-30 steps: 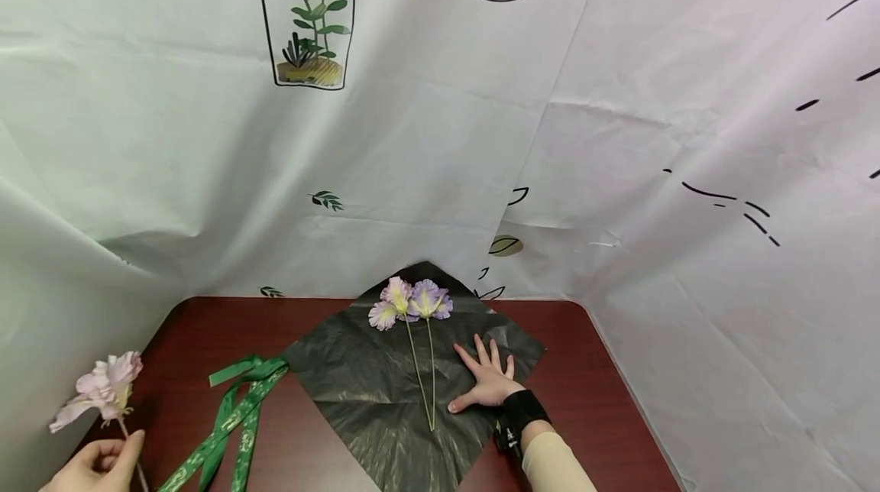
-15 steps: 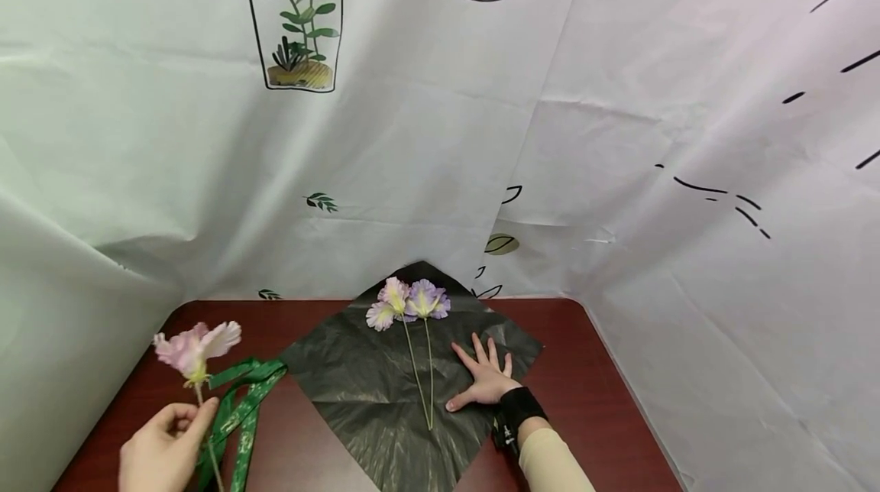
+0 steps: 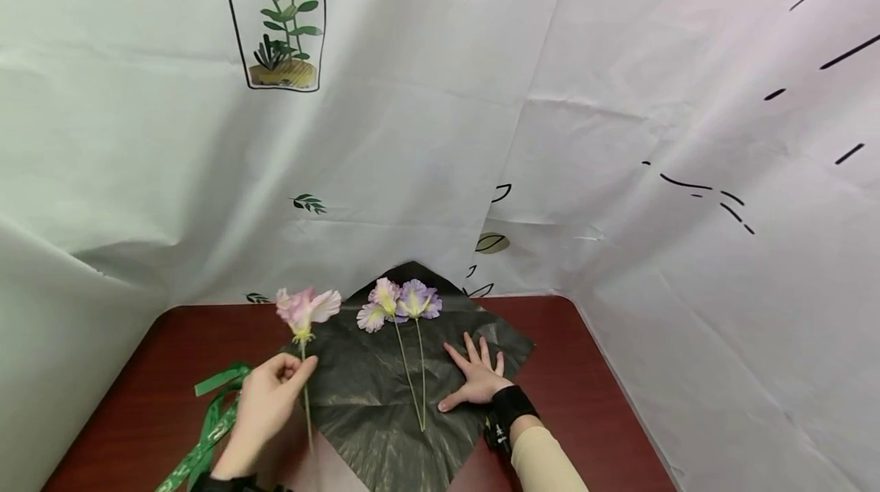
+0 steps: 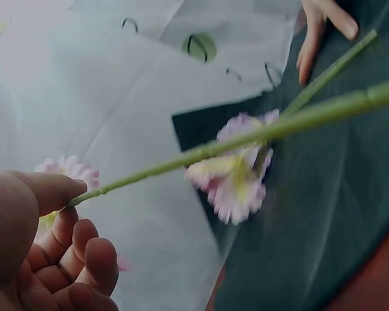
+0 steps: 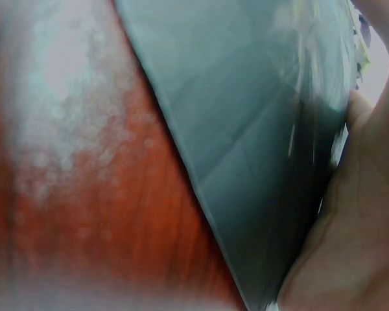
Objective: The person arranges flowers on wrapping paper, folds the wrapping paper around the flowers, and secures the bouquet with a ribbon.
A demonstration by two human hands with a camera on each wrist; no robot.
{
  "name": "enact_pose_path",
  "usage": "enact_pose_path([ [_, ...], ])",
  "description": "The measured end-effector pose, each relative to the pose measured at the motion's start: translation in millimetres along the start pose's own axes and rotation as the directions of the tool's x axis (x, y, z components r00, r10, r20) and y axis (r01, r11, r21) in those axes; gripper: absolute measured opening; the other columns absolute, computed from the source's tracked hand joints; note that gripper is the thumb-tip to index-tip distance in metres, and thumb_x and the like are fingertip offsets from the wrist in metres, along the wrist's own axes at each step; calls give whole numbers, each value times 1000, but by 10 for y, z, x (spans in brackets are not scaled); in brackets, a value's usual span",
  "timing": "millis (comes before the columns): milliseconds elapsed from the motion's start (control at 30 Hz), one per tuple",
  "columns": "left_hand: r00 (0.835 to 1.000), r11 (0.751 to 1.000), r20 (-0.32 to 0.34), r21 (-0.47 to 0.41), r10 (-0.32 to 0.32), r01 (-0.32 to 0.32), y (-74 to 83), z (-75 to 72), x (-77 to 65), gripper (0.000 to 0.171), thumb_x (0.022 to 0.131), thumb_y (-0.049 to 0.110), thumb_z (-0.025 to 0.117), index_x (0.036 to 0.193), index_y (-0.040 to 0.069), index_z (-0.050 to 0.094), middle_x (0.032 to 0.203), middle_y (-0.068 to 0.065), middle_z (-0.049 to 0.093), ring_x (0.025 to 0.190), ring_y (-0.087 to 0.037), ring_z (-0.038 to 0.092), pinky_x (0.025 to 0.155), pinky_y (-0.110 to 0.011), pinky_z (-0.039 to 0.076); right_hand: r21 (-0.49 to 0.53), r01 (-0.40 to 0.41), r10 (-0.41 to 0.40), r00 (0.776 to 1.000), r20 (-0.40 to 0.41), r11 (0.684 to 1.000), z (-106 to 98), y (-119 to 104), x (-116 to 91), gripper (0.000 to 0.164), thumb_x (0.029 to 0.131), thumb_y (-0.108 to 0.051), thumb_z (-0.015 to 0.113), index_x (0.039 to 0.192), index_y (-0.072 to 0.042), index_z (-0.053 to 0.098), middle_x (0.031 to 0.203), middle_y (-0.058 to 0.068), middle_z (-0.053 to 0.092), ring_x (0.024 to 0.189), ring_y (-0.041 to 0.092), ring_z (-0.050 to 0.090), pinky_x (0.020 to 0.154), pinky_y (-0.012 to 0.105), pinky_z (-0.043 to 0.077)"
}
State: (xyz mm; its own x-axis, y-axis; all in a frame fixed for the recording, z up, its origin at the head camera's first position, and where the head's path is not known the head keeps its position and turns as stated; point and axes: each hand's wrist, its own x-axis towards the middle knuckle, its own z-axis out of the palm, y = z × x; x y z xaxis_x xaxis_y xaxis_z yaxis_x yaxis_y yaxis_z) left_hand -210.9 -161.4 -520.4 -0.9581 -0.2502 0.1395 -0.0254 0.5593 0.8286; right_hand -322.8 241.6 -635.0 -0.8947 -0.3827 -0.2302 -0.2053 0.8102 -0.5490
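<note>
Between thumb and forefinger my left hand [image 3: 270,394] pinches the green stem of a pink artificial flower [image 3: 306,310], its bloom upright above the fingers. That flower is over the left corner of a black sheet of wrapping paper [image 3: 364,400]. On the sheet lie a pink-and-yellow flower [image 3: 382,304] and a purple flower [image 3: 418,299], side by side, their stems meeting at the lower ends. To the right of these stems my right hand [image 3: 477,381] rests on the paper with fingers spread. In the left wrist view the held stem [image 4: 246,139] crosses in front of the lying flowers.
A green patterned ribbon [image 3: 211,431] lies loosely folded on the reddish-brown table [image 3: 577,431], left of the paper and partly behind my left arm. A white printed cloth [image 3: 412,133] hangs behind and at both sides of the table.
My left hand has carried the pink flower from the table's left side, past the ribbon, rightward to the paper's left corner. The right hand stays spread on the paper. The view shifts slightly.
</note>
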Motion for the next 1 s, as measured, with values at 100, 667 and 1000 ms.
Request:
enact_pose_path([
  [100,998,996,62,-92,-12,18,118,174,101,36,109,37,76,91,6,72,64,0,59,53,-18,57,54,-29,42,-4,1,-1,1000,1,1000,-3,-24,9,130,74,-74,93,179,-35,28,187,9,-7,168,45,-21,122,80,-17],
  [667,972,971,198,-223,127,-82,583,986,573,36,109,32,77,80,11,72,59,-1,59,50,-18,58,52,-29,41,3,15,-15,1000,0,1000,-20,-47,-22,133,72,-80,91,179,-35,26,187,13,-7,167,48,-21,121,82,-17],
  [1000,973,978,196,-194,121,-83,551,1256,700,45,108,32,78,68,12,68,53,3,56,43,-12,54,46,-27,40,-11,-19,20,1000,6,1000,1,-26,-13,130,72,-82,89,178,-39,27,187,11,-3,168,48,-18,122,83,-13],
])
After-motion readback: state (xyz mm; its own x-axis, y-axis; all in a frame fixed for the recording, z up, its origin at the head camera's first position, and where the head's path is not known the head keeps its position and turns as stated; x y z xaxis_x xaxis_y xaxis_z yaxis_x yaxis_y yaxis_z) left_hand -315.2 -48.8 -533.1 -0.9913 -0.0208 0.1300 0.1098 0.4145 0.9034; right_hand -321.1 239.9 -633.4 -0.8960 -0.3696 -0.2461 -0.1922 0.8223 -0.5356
